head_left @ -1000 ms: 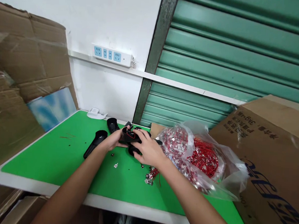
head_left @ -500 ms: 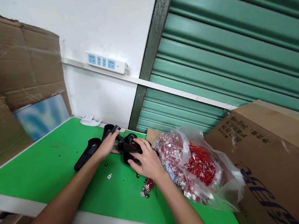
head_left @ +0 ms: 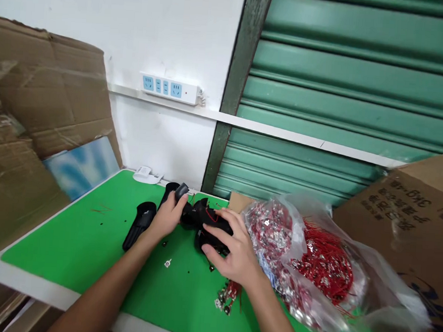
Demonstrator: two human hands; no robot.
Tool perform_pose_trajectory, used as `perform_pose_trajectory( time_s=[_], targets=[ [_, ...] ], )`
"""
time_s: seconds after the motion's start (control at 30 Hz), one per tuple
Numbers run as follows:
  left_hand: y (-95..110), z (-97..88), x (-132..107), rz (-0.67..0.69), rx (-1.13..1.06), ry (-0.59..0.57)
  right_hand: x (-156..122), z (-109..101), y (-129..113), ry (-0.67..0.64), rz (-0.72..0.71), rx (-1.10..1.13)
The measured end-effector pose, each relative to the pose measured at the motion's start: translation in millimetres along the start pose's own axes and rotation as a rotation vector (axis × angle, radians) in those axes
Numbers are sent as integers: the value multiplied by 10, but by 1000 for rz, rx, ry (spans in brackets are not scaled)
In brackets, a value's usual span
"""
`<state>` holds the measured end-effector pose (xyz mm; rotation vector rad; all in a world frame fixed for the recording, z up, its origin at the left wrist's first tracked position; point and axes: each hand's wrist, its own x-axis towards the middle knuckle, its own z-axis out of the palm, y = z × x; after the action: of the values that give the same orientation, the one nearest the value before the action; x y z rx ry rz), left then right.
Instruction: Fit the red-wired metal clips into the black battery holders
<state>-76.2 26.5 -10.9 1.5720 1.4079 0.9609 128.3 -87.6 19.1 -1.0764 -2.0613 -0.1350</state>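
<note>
My left hand [head_left: 168,217] is closed around a short black plastic tube-like piece [head_left: 182,190], whose end sticks up past the thumb. My right hand [head_left: 234,245] curves over a cluster of black plastic parts. Its fingers grip a black plastic housing [head_left: 203,216] that carries a thin red wire loop, and the palm side of the hand hides part of it. Beneath the thumb and fingers shows another dark part [head_left: 201,239]. To the left of my left hand lies a hollow black handle shell [head_left: 142,221]; a similar shell [head_left: 169,191] stands behind the hand.
A clear plastic bag [head_left: 300,227] full of red wires with metal contacts spreads over the green tabletop [head_left: 98,248]. A small wire bunch [head_left: 228,297] and a metal contact [head_left: 167,263] lie in front. Cardboard boxes [head_left: 402,234] flank the table; a power strip [head_left: 169,88] is on the wall.
The view has swung slightly left. The housing with the red wire loop has turned and shifted a little right with my right hand. My left hand keeps its hold on the tube-like piece.
</note>
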Motion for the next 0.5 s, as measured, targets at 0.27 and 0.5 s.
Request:
perform_pose_trajectory(
  time_s=[0.27, 0.5],
  targets=[
    [53, -38, -32, 98, 34, -25, -275, -226, 322, 147, 231, -53],
    [-34, -12, -4, 122, 36, 28, -361, -168, 438, -9, 467, -68]
  ],
)
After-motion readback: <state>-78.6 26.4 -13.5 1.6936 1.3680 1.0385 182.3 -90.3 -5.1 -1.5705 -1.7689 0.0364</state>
